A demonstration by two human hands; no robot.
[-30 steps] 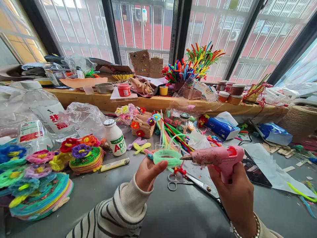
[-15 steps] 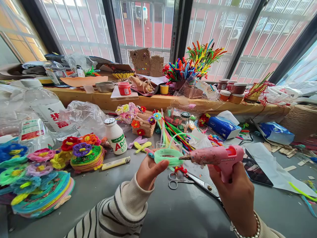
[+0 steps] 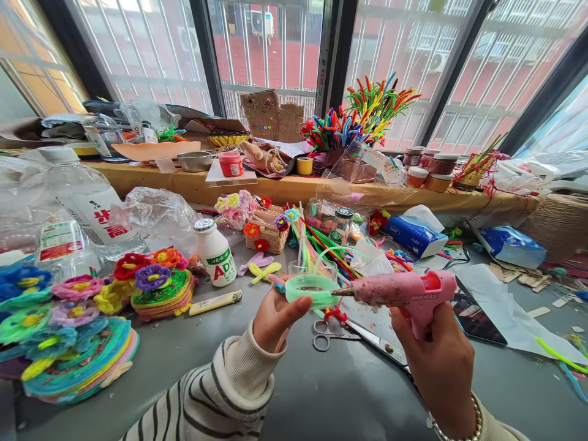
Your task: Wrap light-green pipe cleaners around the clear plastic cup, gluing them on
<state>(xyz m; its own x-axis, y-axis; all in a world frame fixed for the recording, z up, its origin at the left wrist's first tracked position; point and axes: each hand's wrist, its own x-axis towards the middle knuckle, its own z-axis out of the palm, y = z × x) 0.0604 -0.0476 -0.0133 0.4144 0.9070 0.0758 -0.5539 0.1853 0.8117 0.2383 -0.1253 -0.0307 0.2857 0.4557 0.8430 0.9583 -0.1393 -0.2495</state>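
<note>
In the middle of the head view, my left hand [image 3: 278,318] is closed on a pale green ring of coiled pipe cleaner [image 3: 316,299], its thumb pressed to the near side. A loose green end rises from the ring and curves to the right. My right hand [image 3: 438,361] is wrapped round the handle of a pink hot glue gun [image 3: 399,289]. The gun's metal nozzle points left, at the ring's right side; whether it touches I cannot tell. Below lie small scissors [image 3: 324,337] and larger scissors [image 3: 374,340]. A clear cup [image 3: 331,269] stands behind the ring.
On the left are pipe-cleaner flower pieces [image 3: 78,361], a lighter [image 3: 215,302] and a white bottle [image 3: 214,254]. A flower-trimmed basket [image 3: 271,236], pipe cleaners [image 3: 316,239] and a blue tissue pack [image 3: 413,231] stand behind. A phone [image 3: 478,318] lies under white paper [image 3: 519,312] at right.
My right hand and the glue gun have shifted very slightly to the right. My left hand and the green ring have barely moved, the ring tilting a touch.
</note>
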